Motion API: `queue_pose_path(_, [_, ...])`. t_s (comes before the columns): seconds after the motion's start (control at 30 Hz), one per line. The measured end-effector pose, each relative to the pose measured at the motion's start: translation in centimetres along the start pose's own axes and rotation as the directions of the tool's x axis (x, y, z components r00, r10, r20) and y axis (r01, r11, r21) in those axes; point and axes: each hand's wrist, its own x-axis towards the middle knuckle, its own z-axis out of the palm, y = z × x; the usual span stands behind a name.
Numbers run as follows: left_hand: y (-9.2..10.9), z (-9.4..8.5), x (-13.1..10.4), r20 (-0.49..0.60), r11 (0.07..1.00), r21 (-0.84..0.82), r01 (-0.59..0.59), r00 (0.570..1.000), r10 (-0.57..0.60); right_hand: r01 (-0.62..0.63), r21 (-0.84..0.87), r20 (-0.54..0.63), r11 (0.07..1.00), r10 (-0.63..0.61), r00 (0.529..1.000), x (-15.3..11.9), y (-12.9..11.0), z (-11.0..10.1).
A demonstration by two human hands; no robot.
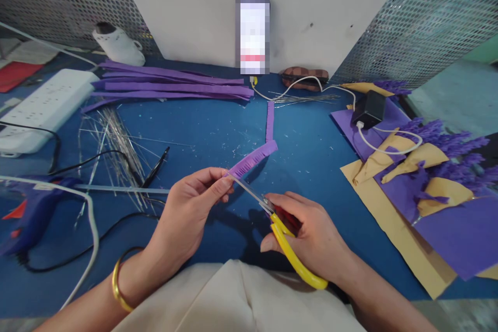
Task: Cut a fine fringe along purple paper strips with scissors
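Note:
Between the thumb and fingers of my left hand (198, 202) is pinched one end of a purple paper strip (251, 161). Short cuts run along one edge of the strip, and its far part bends away from me across the table. My right hand (307, 228) is closed around yellow-handled scissors (291, 249). Their blades point up and left and reach the strip right beside my left fingertips. Whether the blades are fully closed on the paper I cannot tell.
Purple strips (175, 85) lie at the back, above thin wires (122, 148). At left are a white power strip (46, 109) and a blue glue gun (39, 212). A phone (254, 36) stands upright ahead. Purple flowers in tan wraps (443, 194) and a black charger (369, 109) sit at right.

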Motion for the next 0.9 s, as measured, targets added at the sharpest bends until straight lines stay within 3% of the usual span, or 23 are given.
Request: queue_pose_path(0.9, [-0.12,0.16,0.04,-0.029,0.999,-0.020,0.043,0.999,-0.043,0.081,-0.012,-0.038,0.997,-0.081,0.996,-0.10,0.35,0.26])
